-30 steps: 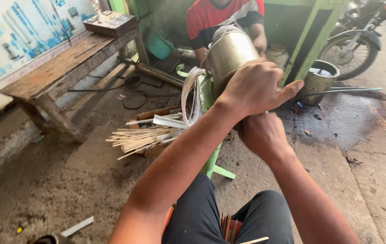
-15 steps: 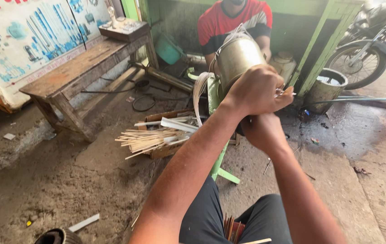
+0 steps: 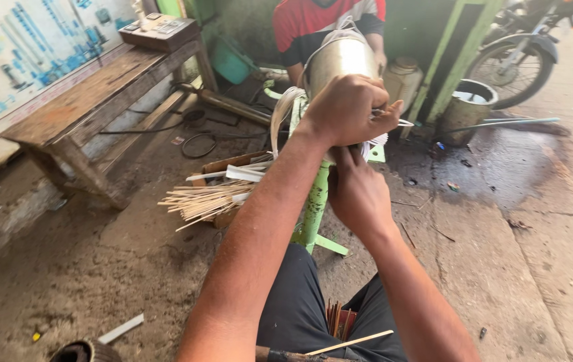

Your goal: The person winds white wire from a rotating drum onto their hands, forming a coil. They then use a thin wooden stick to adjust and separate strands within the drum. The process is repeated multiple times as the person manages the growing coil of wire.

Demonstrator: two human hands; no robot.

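My left hand (image 3: pixel 347 107) is raised in front of a shiny metal cylinder (image 3: pixel 336 59) mounted on a green stand (image 3: pixel 316 204); its fingers are closed on something thin and pale that I cannot make out. My right hand (image 3: pixel 359 191) is just below it, beside the stand, fingers curled up under the left hand. A pale strip (image 3: pixel 281 117) loops down from the cylinder's left side. A thin stick (image 3: pixel 348 342) lies across my lap, and a bundle of dark sticks (image 3: pixel 337 319) stands between my knees.
A pile of thin pale sticks (image 3: pixel 204 198) lies on the dirt floor to the left. A wooden bench (image 3: pixel 95 100) stands further left. A person in a red shirt (image 3: pixel 313 23) sits behind the cylinder. A metal bucket (image 3: pixel 466 110) and motorbike wheel (image 3: pixel 514 64) are at right.
The view has shifted slightly; both hands stay at the cylinder, the left hand a little lower in frame and still closed. The right hand remains under it.
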